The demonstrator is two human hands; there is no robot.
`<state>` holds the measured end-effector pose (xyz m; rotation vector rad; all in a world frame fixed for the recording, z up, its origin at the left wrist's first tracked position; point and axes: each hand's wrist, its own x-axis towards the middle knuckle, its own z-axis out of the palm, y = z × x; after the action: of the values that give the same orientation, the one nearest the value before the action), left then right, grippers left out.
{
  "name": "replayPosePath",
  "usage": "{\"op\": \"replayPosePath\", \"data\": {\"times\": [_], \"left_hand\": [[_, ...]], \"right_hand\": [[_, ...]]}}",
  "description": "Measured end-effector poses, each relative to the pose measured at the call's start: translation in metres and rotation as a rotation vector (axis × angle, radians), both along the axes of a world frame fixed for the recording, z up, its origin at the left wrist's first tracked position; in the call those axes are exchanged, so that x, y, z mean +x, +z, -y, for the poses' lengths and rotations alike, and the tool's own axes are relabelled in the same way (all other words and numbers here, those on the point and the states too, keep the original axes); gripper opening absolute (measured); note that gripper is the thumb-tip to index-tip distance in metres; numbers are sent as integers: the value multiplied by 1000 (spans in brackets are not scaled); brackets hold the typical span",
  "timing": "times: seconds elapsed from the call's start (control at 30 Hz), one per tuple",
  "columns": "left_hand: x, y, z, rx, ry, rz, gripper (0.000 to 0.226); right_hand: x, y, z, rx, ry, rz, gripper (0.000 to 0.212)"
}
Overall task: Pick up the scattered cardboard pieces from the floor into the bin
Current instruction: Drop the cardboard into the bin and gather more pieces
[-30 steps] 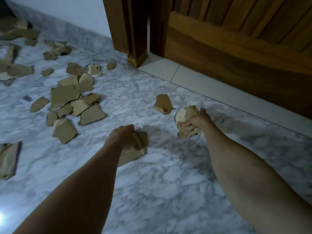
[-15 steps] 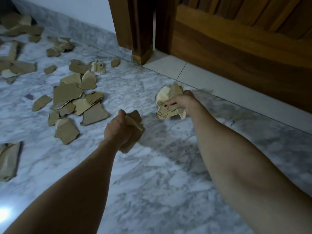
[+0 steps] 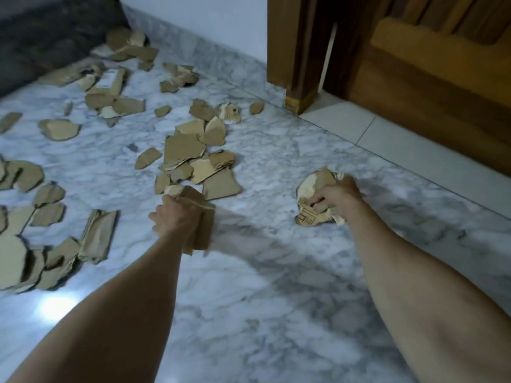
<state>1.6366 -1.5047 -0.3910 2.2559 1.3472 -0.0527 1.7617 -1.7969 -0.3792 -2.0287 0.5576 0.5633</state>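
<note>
My left hand [image 3: 177, 219] is curled tight around a few brown cardboard pieces [image 3: 200, 225] — they stick out past my fist and hang down toward the floor. My right hand [image 3: 333, 199] grips a crumpled bunch of cardboard [image 3: 313, 194] with black lines printed on it. My fingers [image 3: 315, 201] are bent over the front of it.

Both hands are out in front of me, above the gray and white marble floor [image 3: 276, 313]. They are well apart from each other.

Lots more torn cardboard [image 3: 185, 149] lies on the floor past my left hand — a big heap in the middle, more by the far wall, and more at the left edge. A folded piece [image 3: 96, 236] lies just to the left of my left arm.

A wooden door frame [image 3: 293, 51] and a wooden door [image 3: 428, 78] stand at the top right. I cannot see the bin.
</note>
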Motion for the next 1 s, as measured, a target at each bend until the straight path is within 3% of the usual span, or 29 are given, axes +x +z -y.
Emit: {"op": "replayPosePath", "data": {"times": [0.13, 0.33, 0.43, 0.57, 0.63, 0.67, 0.73, 0.83, 0.93, 1.0], "left_hand": [[15, 5, -13, -39, -94, -110, 63], [24, 12, -29, -131, -218, -60, 54], [16, 22, -44, -246, -274, 54, 43], [-2, 57, -103, -490, -199, 156, 68], [-13, 77, -145, -482, -164, 62, 96], [-21, 83, -164, -461, -167, -2, 98], [-37, 82, -192, -459, -142, -86, 83], [-63, 70, -197, -463, -114, -163, 78], [-82, 40, -171, -210, -94, -411, 89], [-82, 35, -157, -142, -85, -407, 85]], "right_hand": [[-11, 13, -29, 183, -16, -18, 37], [-8, 30, -104, 213, 107, 31, 63], [-4, 36, -146, 209, 186, 36, 71], [-9, 33, -208, 77, 322, -28, 97], [-17, 23, -230, -69, 367, -52, 109], [-24, 21, -239, -165, 388, -55, 109], [-39, 19, -251, -353, 419, -47, 102], [-63, 24, -260, -437, 461, -80, 107], [-81, 20, -265, -476, 544, -64, 112], [-91, 17, -269, -507, 587, -88, 113]]}}
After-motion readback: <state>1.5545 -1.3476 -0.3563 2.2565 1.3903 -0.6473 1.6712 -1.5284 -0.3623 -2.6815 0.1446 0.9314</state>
